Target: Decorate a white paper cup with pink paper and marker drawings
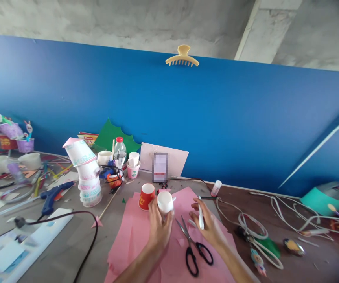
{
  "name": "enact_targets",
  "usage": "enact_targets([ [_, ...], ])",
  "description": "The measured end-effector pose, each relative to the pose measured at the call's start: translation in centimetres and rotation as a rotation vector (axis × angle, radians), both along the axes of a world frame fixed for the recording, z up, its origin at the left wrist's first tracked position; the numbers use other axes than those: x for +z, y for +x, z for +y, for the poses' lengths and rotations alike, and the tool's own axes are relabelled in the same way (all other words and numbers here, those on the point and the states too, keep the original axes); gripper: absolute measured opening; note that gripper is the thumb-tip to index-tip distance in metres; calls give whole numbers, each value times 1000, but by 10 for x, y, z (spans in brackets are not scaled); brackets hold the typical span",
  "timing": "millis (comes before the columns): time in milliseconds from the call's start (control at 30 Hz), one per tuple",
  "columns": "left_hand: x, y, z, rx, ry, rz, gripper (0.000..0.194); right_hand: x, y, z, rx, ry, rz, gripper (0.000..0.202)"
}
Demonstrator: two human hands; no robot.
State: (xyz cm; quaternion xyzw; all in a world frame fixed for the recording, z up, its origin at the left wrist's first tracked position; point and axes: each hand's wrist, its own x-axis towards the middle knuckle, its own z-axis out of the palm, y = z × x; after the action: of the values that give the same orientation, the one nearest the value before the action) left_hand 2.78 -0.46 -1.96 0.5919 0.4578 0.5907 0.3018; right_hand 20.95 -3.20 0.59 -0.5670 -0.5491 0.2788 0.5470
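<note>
My left hand (159, 230) is closed around a small white paper cup (165, 199), its pale round end facing up. Between the fingers of my right hand (209, 228) is a slim white pen-like stick (200, 214), held nearly upright. Black-handled scissors (189, 237) lie between my hands, blades slightly apart, on pink paper sheets (137, 243). Just left of the white cup stands a red paper cup (146, 198) with yellow print.
A stack of decorated paper cups (89, 184) leans at the left, near a blue glue gun (51, 196) and its black cable. Behind stands a bottle with a red cap (120, 148). A glue stick (216, 188) and white cables (255, 226) are at the right.
</note>
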Motion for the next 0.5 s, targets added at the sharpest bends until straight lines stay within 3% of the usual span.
enact_targets([
  [133, -1, 1, 0, -45, 27, 29, 45, 0, -1, -3, -2, 0, 62, 55],
  [233, -1, 3, -3, -62, 91, 160, 45, 4, -3, -6, 25, -12, 86, 56],
  [500, -8, 7, -13, -85, 143, 544, 65, 23, -11, -13, -41, 102, -186, 52],
])
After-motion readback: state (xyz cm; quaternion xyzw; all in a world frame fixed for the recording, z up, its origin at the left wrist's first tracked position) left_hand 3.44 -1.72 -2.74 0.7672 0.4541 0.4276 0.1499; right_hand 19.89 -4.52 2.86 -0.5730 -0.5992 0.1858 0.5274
